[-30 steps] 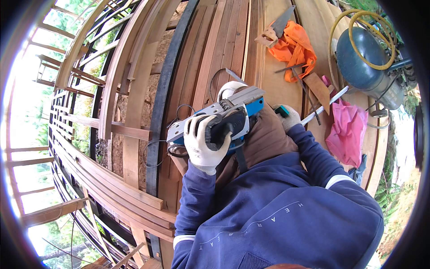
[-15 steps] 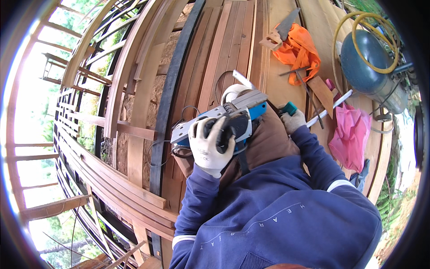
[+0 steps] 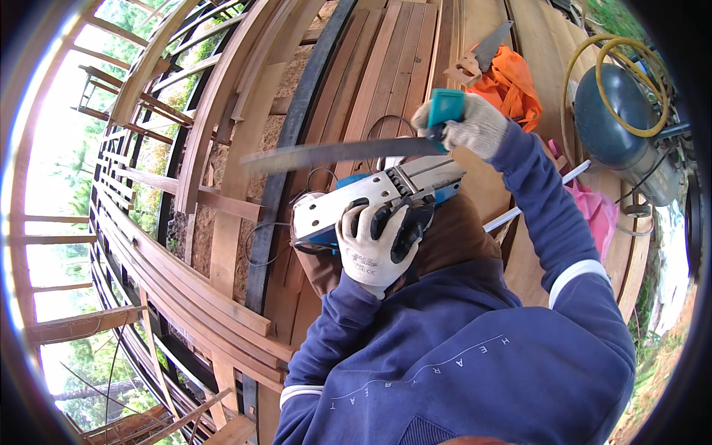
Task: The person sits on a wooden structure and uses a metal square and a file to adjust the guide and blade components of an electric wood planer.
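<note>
An electric planer (image 3: 354, 199), blue and black, rests on my lap with its flat metal sole facing up. My gloved left hand (image 3: 374, 248) is closed around its black grip from the near side. In my gloved right hand (image 3: 473, 127) is the teal handle of a handsaw (image 3: 334, 152). Its long dark blade stretches left across the space just beyond the planer, apart from the sole; motion smears it, so its teeth cannot be made out. Another handsaw (image 3: 489, 50), with a wooden handle, lies beside a bright orange cloth (image 3: 512, 81) farther off.
Long reddish boards (image 3: 382, 67) run away from me. Along their left side goes a black beam (image 3: 297, 133), with stacked timber beyond. To the right stand a dark rounded tank (image 3: 615, 111) with a coiled yellow hose (image 3: 571, 67), a pink bag (image 3: 599, 215) and a white rod (image 3: 512, 215).
My right hand has lifted the teal-handled saw from beside my right thigh, up and left, bringing its blade into view. The planer and my left hand have shifted slightly right.
</note>
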The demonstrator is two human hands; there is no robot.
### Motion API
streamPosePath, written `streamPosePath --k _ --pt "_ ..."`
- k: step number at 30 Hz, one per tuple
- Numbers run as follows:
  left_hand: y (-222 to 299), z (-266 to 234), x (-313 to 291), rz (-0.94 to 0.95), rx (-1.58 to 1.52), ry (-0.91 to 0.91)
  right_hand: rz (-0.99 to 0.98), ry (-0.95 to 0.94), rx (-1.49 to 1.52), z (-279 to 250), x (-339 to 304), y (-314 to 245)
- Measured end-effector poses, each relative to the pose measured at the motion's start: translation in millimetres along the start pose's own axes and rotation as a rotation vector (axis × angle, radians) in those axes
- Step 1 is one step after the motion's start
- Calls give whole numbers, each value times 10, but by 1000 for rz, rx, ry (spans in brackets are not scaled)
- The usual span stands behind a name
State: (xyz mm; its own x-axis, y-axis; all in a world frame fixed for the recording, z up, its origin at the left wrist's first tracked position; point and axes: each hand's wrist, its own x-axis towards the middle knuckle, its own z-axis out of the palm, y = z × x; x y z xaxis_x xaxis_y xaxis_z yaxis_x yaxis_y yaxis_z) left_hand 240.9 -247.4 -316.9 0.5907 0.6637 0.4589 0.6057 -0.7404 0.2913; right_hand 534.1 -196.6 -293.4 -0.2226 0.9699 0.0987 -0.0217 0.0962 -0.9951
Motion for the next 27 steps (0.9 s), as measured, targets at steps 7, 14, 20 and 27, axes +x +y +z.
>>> streamPosePath --k 7,14,20,27 --pt "48 9 -45 16 -16 31 127 -228 158 136 597 486" --pt "22 50 -61 14 -25 54 182 -285 154 120 681 574" --pt "22 51 -69 18 -32 74 104 -244 123 152 614 548" --pt "13 42 -66 18 -19 55 59 -308 163 142 650 606"
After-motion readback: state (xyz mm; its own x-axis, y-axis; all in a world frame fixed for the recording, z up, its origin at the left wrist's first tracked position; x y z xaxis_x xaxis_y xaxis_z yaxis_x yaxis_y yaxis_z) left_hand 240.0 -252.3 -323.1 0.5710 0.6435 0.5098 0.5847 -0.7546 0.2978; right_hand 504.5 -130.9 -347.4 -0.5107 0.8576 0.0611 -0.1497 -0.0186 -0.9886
